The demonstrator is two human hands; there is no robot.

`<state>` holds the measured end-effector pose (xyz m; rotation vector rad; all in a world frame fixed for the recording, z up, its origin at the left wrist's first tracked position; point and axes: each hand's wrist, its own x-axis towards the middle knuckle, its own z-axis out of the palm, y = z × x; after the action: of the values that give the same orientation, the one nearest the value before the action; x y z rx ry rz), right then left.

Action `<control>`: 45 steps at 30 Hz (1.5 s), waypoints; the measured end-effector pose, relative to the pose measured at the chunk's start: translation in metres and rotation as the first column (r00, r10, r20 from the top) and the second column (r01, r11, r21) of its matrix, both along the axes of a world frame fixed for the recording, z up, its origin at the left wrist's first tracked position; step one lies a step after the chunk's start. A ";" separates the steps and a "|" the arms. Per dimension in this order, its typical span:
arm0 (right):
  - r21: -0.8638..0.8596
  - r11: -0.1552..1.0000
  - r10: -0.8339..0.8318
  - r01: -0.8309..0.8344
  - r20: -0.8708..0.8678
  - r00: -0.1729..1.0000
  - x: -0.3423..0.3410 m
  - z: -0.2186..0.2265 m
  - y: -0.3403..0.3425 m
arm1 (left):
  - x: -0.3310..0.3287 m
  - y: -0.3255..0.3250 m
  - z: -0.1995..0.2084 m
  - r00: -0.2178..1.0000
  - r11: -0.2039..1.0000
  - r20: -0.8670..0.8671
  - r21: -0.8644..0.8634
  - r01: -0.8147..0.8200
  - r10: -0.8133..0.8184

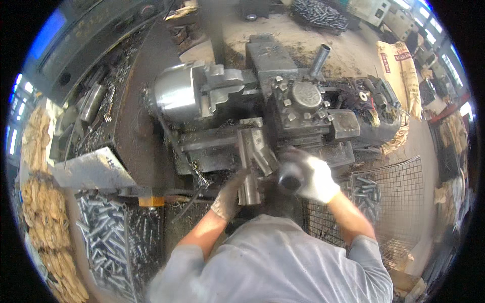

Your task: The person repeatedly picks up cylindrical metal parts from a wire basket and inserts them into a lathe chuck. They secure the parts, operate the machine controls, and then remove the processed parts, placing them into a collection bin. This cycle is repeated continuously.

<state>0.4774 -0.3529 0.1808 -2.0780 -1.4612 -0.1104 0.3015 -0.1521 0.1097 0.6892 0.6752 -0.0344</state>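
My left hand (227,200), in a dirty glove, is closed against the side of a shiny steel cylinder (249,191); its fingertips are dark and blurred. The cylinder stands below a long grey steel block (248,144) at the front of a lathe. My right hand (317,180), in a white glove, is wrapped round a dark round-ended cylinder (290,182), smeared by motion. Ahead of my hands sits the tool post (306,96) with several square-headed bolts. At its left is the lathe's bright chuck (177,91) with its stepped jaws.
Many metal pieces lie in a bin (126,242) at the lower left. A wire mesh basket (399,187) with more pieces stands at the right. Beyond it leans a paper sack (401,76). A metal lever (319,60) rises behind the tool post. Coiled chips (202,180) hang below the chuck.
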 end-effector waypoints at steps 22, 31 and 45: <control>-0.117 0.978 0.078 -0.172 -0.564 0.822 0.035 0.078 0.105 | 0.101 0.081 -0.021 0.877 0.407 -0.288 0.800 0.441 -0.385; -0.663 0.726 0.310 0.183 0.553 0.773 0.229 0.120 0.225 | 0.026 0.079 -0.050 0.983 0.378 0.101 0.913 -0.153 0.153; -0.886 0.444 0.240 -0.135 -0.028 0.970 0.274 0.022 0.272 | -0.218 0.105 -0.145 0.155 0.092 0.131 0.396 -0.914 0.979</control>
<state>0.7515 -0.0807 0.2023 -2.6677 -2.0894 0.8546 0.0837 -0.0474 -0.0351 0.4849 1.2424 1.3972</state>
